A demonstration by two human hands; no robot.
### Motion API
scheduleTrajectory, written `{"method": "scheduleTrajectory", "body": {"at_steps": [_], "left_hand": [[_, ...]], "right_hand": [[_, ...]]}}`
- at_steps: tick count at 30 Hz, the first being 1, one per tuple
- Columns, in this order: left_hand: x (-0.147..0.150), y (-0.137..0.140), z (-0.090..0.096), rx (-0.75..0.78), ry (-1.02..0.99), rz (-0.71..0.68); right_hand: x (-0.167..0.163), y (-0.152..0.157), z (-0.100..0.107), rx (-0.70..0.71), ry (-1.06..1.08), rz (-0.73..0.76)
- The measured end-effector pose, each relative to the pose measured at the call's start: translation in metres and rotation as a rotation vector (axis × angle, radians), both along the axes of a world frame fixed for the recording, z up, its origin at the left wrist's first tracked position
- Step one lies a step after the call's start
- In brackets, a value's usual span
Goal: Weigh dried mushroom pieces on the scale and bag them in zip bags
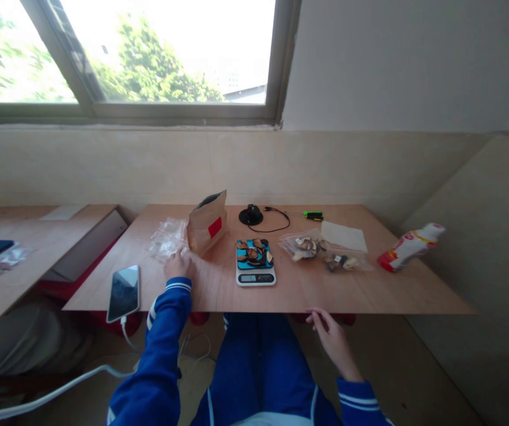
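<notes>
My left hand (pixel 177 265) is at the near edge of a pile of clear plastic zip bags (pixel 168 236), its fingers curled on the plastic. Just right of it stands a brown paper pouch (pixel 207 228) with a red label and an open top. A small white kitchen scale (pixel 256 278) with a blue plate sits mid-table, bearing dried mushroom slices (pixel 254 253); its display is too small to read. My right hand (pixel 328 334) hovers by the table's front edge, holding nothing, fingers loosely bent and apart.
Two clear bags of dried mushrooms (pixel 306 247) (pixel 341 263) lie right of the scale, near a white paper sheet (pixel 344 236). Behind are a black round stand (pixel 250 215) with a cable and a green-black screwdriver (pixel 313 215). A bottle (pixel 409 247) stands right; a charging phone (pixel 123 292) lies left.
</notes>
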State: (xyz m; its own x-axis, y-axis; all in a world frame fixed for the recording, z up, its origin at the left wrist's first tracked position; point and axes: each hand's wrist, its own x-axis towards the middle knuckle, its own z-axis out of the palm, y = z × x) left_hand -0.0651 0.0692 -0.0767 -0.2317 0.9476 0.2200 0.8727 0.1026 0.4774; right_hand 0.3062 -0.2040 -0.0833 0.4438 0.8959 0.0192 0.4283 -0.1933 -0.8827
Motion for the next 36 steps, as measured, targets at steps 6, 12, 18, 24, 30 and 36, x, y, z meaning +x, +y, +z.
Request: {"method": "scheduleTrajectory", "body": {"at_steps": [6, 12, 18, 24, 30, 36], "left_hand": [[0.0, 0.01, 0.003, -0.069, 0.016, 0.003], [-0.003, 0.002, 0.013, -0.027, -0.035, 0.036], [0.017, -0.064, 0.019, 0.245, -0.104, 0.077], [0.071, -0.157, 0.029, 0.594, -0.16, -0.546], [0.115, -0.188, 0.048, 0.392, -0.217, -0.902], [0.123, -0.196, 0.053, 0.154, -0.825, -0.711]], "right_hand": [[-0.003, -0.001, 0.004, -0.029, 0.003, 0.016], [-0.002, -0.002, 0.008, -0.018, 0.001, 0.005], [-0.024, 0.011, 0.022, 0.047, 0.171, 0.062], [-0.081, 0.054, 0.062, 0.14, 0.64, 0.201], [-0.111, 0.072, 0.087, 0.219, 0.777, 0.319], [-0.121, 0.051, 0.075, 0.265, 0.448, 0.346]]}}
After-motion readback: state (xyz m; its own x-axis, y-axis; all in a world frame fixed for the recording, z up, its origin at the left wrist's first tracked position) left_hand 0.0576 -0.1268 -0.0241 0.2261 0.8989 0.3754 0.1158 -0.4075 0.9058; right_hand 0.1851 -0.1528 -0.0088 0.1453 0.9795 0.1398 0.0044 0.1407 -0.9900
